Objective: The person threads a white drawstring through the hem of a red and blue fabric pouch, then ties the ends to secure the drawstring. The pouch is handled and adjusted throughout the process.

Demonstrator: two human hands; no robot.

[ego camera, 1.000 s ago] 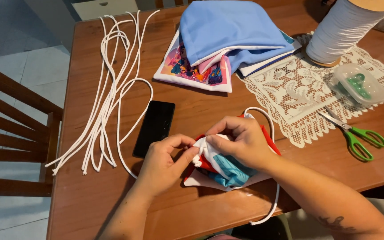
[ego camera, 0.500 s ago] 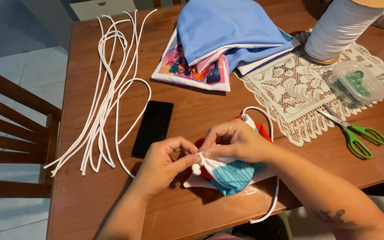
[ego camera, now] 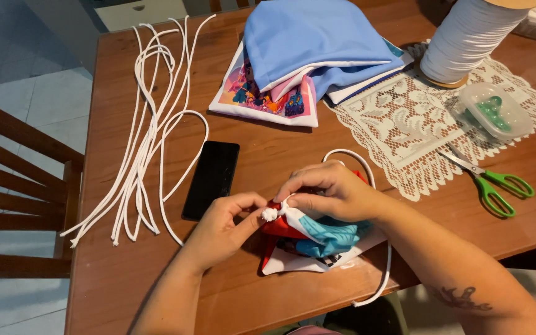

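Near the table's front edge lies a small printed fabric pouch (ego camera: 317, 242) in red, teal and white. A white cord (ego camera: 379, 282) runs through it and loops out behind and below it. My left hand (ego camera: 221, 226) pinches the knotted cord end (ego camera: 270, 214) at the pouch's gathered corner. My right hand (ego camera: 330, 192) rests on top of the pouch and grips the same gathered corner and cord right next to the knot. Both hands meet at that knot.
A black phone (ego camera: 212, 178) lies left of my hands. Several long white cords (ego camera: 147, 133) stretch along the table's left side. Folded blue and printed fabrics (ego camera: 305, 56), a lace doily (ego camera: 404, 124), green-handled scissors (ego camera: 488, 180), a clear lidded box (ego camera: 494, 111), a large white spool (ego camera: 466, 40), a wooden chair (ego camera: 20, 186).
My hands have pulled the cord end out to the left, so the knot now shows between the fingers. The pouch has bunched up under my right hand.
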